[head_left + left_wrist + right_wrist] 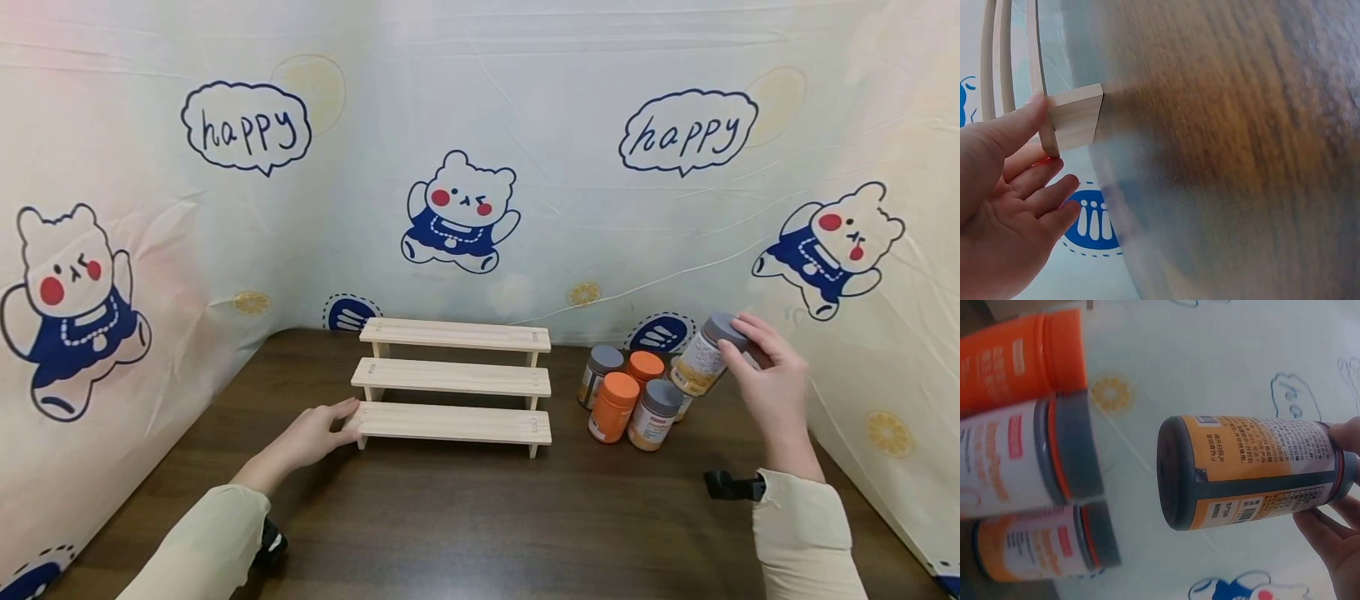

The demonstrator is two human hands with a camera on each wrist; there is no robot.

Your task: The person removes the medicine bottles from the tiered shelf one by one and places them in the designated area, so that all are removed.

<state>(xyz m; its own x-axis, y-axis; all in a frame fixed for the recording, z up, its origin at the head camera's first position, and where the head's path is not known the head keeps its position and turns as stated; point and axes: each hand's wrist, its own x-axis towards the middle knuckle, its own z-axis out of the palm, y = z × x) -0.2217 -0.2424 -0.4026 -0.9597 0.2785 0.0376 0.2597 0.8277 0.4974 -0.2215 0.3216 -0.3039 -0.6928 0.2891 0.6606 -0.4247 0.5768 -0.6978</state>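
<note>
My left hand (313,437) pinches the left end of the lowest board of a three-step wooden display rack (450,423). Its thumb lies on the board (1036,56) in the left wrist view, with the index fingertip at the end. My right hand (776,383) grips a supplement bottle (699,363) by its grey lid, above the right side of the table. In the right wrist view this bottle (1260,472) has an orange and white label, and its dark base points toward the other bottles.
Several bottles stand grouped right of the rack, among them an orange bottle (613,408), a grey-lidded white bottle (652,417) and a darker grey-lidded one (600,377). Beneath everything is a brown wooden table (480,525). A patterned cloth (570,208) hangs behind and at the sides.
</note>
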